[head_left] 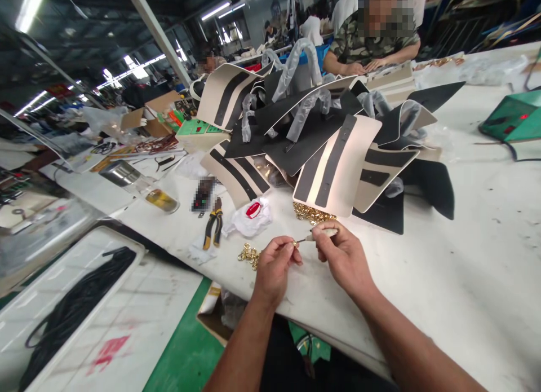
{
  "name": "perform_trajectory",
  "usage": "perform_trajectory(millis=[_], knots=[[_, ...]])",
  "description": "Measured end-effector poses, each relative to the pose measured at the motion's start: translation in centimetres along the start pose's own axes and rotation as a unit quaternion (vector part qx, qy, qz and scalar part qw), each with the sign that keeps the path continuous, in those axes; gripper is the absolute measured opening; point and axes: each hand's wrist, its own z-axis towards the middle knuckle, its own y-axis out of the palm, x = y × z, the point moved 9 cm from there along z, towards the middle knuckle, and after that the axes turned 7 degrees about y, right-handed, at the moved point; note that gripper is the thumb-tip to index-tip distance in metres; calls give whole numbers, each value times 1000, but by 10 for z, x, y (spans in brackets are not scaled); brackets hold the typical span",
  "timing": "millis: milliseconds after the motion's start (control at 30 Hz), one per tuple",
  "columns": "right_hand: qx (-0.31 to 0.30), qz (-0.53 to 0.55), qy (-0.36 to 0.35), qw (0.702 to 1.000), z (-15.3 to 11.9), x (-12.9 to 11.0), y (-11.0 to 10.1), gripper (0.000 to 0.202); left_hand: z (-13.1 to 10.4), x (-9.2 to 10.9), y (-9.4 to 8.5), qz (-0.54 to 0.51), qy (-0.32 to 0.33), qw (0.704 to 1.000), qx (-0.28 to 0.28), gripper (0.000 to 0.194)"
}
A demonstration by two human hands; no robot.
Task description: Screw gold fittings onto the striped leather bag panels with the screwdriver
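Between the fingertips of my left hand (pixel 275 263) is a small gold metal piece (pixel 295 243), pinched near the table's front edge. My right hand (pixel 341 255) grips a thin-tipped tool with a pale handle (pixel 323 234), perhaps a small screwdriver or an awl. Its tip points left and meets the gold piece. Just left of my left hand lies a small heap of gold metal fittings (pixel 249 255). A larger pile of gold fittings (pixel 313 214) sits beyond my hands, partly covered by a beige panel with dark strips (pixel 338 166).
Black and beige panels (pixel 308 132) with plastic-wrapped handles are heaped mid-table. Yellow-black pliers (pixel 213 225), a white wad with a red item (pixel 252 211) and a glass bottle (pixel 163 201) lie left. A co-worker in camouflage (pixel 372 39) sits opposite. A green box (pixel 513 117) stands right.
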Motion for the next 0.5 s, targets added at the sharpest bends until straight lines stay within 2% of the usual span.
perform_trajectory(millis=[500], knots=[[-11,-5,9,1000,-1,-1,3,35,-1,-4,-2,21,-1,1000,-14,23]])
